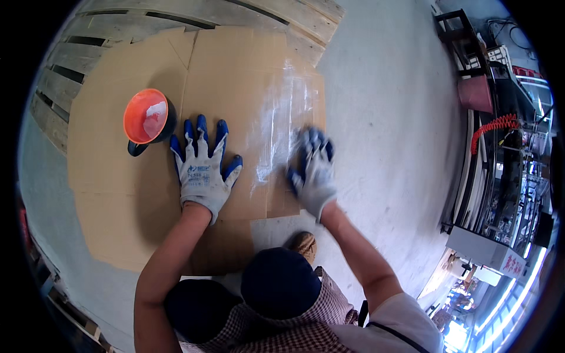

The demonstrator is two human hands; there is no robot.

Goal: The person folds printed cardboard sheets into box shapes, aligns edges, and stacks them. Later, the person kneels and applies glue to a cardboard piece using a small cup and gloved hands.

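Note:
A large sheet of brown cardboard (235,76) lies flat before me, creased and with a white smear (276,123) along its right part. My left hand (203,167), in a white and blue work glove, presses flat on the middle of the sheet with its fingers spread. At the right edge of the cardboard, beside the smear, is my right hand (315,170) in a matching glove. Motion blurs it somewhat, but its fingers reach forward and its thumb stands apart. A cup (137,120), orange inside and dark outside, stands left of my left hand with something whitish in it.
Wooden pallet boards (118,26) extend under and beyond the cardboard at the far left. Grey concrete floor (388,147) runs along the right. Farther right are a cluttered rack (500,176), a pink bucket (475,93) and a red coiled hose (494,126).

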